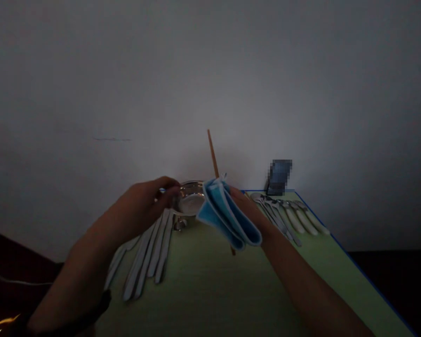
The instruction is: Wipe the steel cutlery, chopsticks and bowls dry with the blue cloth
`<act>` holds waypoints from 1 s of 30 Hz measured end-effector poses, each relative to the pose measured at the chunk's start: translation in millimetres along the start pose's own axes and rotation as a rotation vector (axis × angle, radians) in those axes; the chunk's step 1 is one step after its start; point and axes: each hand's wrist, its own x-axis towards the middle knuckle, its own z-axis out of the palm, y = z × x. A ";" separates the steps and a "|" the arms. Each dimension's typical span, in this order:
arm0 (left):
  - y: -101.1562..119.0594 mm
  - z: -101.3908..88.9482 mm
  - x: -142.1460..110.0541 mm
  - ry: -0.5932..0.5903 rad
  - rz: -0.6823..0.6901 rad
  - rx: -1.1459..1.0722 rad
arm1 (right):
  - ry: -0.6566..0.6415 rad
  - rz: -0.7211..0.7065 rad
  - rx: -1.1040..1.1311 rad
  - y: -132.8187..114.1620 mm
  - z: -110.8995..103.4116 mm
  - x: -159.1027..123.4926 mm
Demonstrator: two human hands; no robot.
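Left hand (pixel 150 199) at the metal bowl (pixel 192 204), right hand (pixel 245 201) gripping the mask (pixel 217 213) above the table (pixel 203 290).
The left fingers are curled by the rim, grip uncertain; pressing there could tip the bowl. The slanting stick (pixel 213 152) passes behind the mask and could slip if the right hand loosens.

Bowl (pixel 191 204) — glossy metal; face mask (pixel 221 216) — matt, cloth-like; stick (pixel 212 153) smooth, wood-like; wall (pixel 210 70) matt.
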 end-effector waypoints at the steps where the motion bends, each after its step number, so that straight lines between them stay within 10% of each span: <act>1: 1.4 -2.8 0.0 0.105 -0.019 -0.061 | -0.096 0.016 -0.128 -3.3 -2.5 -0.9; 6: 15.4 -6.0 -0.8 0.274 -0.036 -0.283 | -0.484 0.070 -0.694 -11.5 -11.1 -3.1; 15: 3.2 -24.6 -14.7 0.482 -0.096 -0.365 | -0.536 0.092 -0.919 -36.9 -39.0 -4.1; 20: -10.9 -30.7 -15.7 0.197 -0.032 -0.289 | -0.521 0.074 -1.082 -44.7 -58.5 -7.8; 26: 10.5 -11.0 -5.0 -0.070 0.043 -0.225 | -0.592 -0.035 -1.139 -37.0 -34.8 -5.7; 30: 24.2 -2.1 -2.7 -0.067 0.059 -0.247 | -0.604 -0.072 -1.105 -35.3 -25.5 -4.6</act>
